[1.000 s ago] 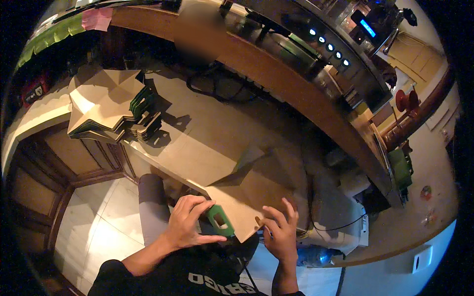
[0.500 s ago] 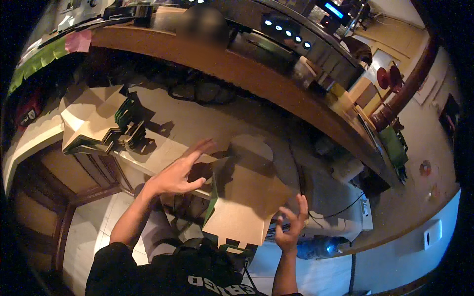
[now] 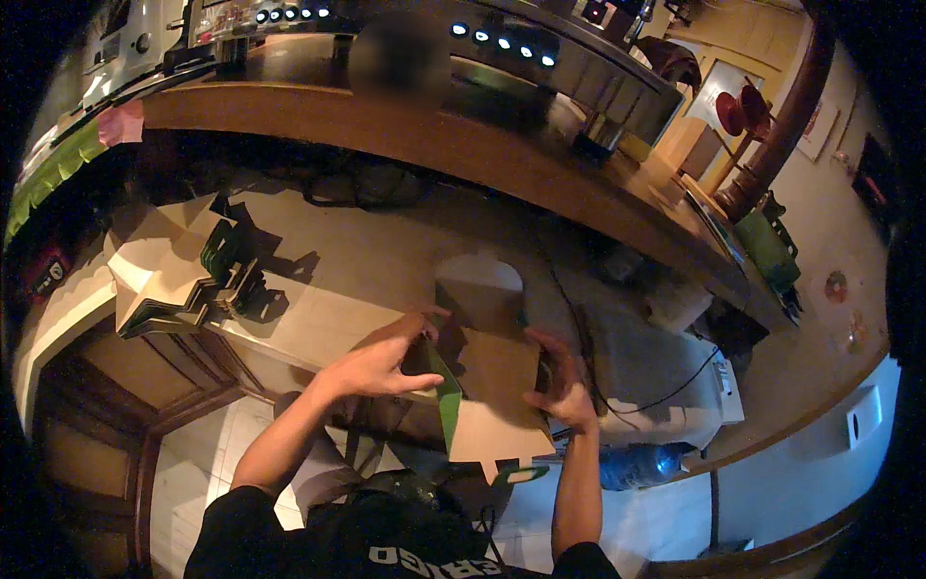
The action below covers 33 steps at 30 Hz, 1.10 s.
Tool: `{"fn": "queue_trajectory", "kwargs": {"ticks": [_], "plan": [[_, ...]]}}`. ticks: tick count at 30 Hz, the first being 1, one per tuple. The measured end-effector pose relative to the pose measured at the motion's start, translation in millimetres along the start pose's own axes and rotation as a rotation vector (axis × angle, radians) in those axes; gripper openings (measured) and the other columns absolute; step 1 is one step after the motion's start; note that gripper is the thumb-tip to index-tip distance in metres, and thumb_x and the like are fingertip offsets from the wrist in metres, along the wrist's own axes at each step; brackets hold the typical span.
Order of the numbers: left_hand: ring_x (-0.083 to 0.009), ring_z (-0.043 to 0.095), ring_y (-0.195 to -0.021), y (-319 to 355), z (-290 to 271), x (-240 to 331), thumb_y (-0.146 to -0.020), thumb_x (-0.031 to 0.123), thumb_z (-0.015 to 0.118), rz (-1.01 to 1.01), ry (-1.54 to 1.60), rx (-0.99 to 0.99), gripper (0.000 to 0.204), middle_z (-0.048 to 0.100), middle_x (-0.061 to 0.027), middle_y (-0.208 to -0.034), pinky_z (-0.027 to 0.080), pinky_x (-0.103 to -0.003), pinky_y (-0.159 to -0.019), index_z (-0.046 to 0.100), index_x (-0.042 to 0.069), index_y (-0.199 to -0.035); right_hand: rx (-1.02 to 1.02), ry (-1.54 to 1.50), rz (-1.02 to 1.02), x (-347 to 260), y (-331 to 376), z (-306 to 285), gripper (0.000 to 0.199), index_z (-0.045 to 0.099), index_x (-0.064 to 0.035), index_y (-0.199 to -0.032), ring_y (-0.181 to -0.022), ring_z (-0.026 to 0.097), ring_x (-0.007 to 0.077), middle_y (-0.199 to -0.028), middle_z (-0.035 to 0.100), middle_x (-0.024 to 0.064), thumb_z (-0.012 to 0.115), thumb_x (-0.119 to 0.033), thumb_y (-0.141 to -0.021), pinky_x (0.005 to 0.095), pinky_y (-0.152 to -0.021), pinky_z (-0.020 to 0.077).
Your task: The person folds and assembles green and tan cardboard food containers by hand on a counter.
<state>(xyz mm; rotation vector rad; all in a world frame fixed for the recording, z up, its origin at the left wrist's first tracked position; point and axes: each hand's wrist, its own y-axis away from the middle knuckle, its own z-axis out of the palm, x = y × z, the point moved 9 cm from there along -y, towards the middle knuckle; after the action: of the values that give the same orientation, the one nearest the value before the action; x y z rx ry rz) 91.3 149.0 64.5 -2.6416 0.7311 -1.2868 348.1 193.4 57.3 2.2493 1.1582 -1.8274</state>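
Note:
A partly folded cardboard carton (image 3: 497, 405), pale inside and green outside, lies before me with a rounded flap at its far end and a green-edged tab at its near end. At its raised left side is my left hand (image 3: 386, 362), thumb and fingers curved against the panel. On the opposite side my right hand (image 3: 564, 391) presses the right panel inward, fingers and thumb bent round it. Some fingertips are hidden by the panels. To the left sits a stack of flat, notched carton blanks (image 3: 164, 261), pale with green edges.
Beyond my hands runs a wooden counter (image 3: 386, 111) bearing dark machines with lit buttons. A dark cable (image 3: 579, 357) trails along the pale ledge (image 3: 299, 328) on the right. A blue-tinted bottle (image 3: 641, 466) lies near my right forearm. Wooden cabinet doors (image 3: 87, 425) stand at lower left.
Both hands have closed in from beside the carton onto its sides. The side panels now stand more upright, and the carton looks narrower. The whole view has shifted slightly.

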Motion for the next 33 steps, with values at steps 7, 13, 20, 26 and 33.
{"fn": "queue_trajectory", "kwargs": {"ticks": [7, 13, 20, 26, 33], "plan": [[-0.0351, 0.058, -0.108, 4, -17, 1, -0.082, 0.023, 0.077, 0.043, 0.073, 0.135, 0.054, 0.058, -0.0202, -0.120, 0.047, -0.040, -0.094, 0.046, 0.000, -0.119, -0.139, -0.195, 0.059, 16, 1, -4, 0.084, 0.036, -0.0104, -0.152, -0.148, 0.031, 0.0285, -0.158, 0.038, 0.0146, 0.081, -0.020, -0.082, 0.0423, -0.122, 0.0233], [-0.0369, 0.059, -0.113, -4, -2, -6, -0.080, 0.014, 0.073, 0.090, 0.035, 0.118, 0.053, 0.058, -0.0223, -0.127, 0.047, -0.040, -0.097, 0.046, 0.001, -0.124, -0.029, -0.125, 0.049, 21, 7, -5, 0.082, 0.039, -0.0122, -0.139, -0.144, 0.037, 0.0316, -0.154, 0.041, 0.0170, 0.088, -0.014, -0.074, 0.0419, -0.117, 0.0307], [-0.0401, 0.058, -0.115, -15, 6, 4, -0.079, 0.011, 0.074, 0.118, 0.079, 0.117, 0.080, 0.058, -0.0212, -0.129, 0.048, -0.041, -0.096, 0.035, 0.002, -0.149, 0.045, 0.100, 0.009, 18, 8, -6, 0.075, 0.041, -0.0109, -0.136, -0.135, 0.047, 0.0286, -0.148, 0.048, 0.0143, 0.086, -0.011, -0.077, 0.0405, -0.113, 0.0369], [-0.0436, 0.068, -0.087, 16, 33, -56, -0.084, 0.024, 0.072, -0.530, -0.186, -0.315, 0.078, 0.069, -0.0222, -0.097, 0.054, -0.045, -0.080, 0.030, 0.000, -0.145, 0.135, 0.176, 0.093, 29, 17, -15, 0.074, 0.040, -0.0082, -0.139, -0.128, 0.052, 0.0291, -0.136, 0.057, 0.0140, 0.084, -0.012, -0.080, 0.0390, -0.109, 0.0418], [-0.0418, 0.068, -0.099, 15, 20, -24, -0.078, 0.059, 0.074, -0.360, -0.111, -0.294, 0.073, 0.068, -0.0293, -0.106, 0.053, -0.048, -0.087, 0.065, -0.003, -0.115, 0.181, 0.247, 0.114, 27, 20, -14, 0.071, 0.042, -0.0077, -0.141, -0.124, 0.056, 0.0258, -0.132, 0.059, 0.0129, 0.081, -0.010, -0.081, 0.0364, -0.108, 0.0427]]}}
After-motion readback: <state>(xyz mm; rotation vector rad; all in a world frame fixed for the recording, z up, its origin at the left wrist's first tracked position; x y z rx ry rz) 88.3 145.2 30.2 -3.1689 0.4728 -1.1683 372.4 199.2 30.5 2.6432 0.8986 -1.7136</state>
